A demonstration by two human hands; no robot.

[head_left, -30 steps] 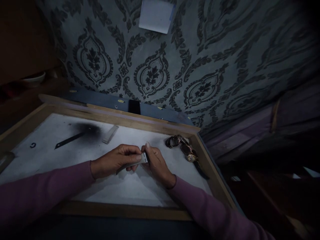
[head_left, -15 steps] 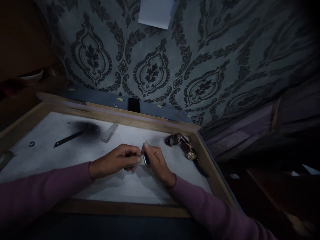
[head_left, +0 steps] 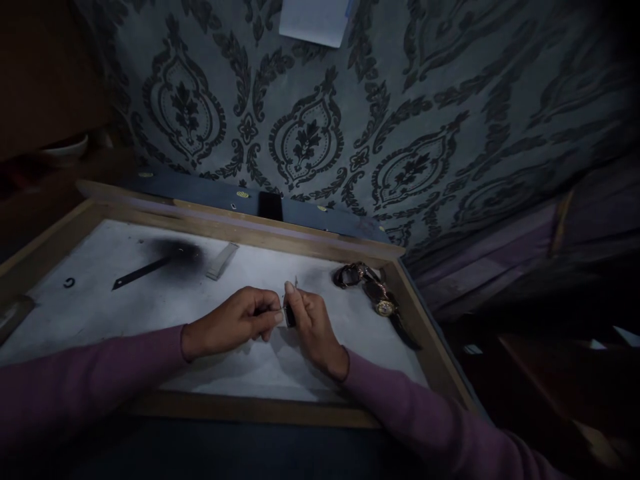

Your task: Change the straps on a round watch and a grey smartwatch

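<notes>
In the middle of the shallow wooden tray, my right hand is closed around a small dark rectangular piece with a bright metallic edge. Its thumb points up, and a thin sliver shows beyond the thumb tip. My left hand is closed in a pinch against the near side of that piece. Whatever lies between its fingertips is too small to make out. Right of the hands lie two wristwatches, one dark-strapped and one with a gold case. A pale metal band rests beyond my left hand.
A dark flat strip lies beside a black smudge on the white tray floor. Farther left are a small curved dark piece and an object at the edge. The raised wooden rim encloses everything; a black phone sits behind it.
The dark piece has turned slightly in my right hand, and a thin sliver now shows past the thumb. Both hands stay together. The whole view has shifted a little.
</notes>
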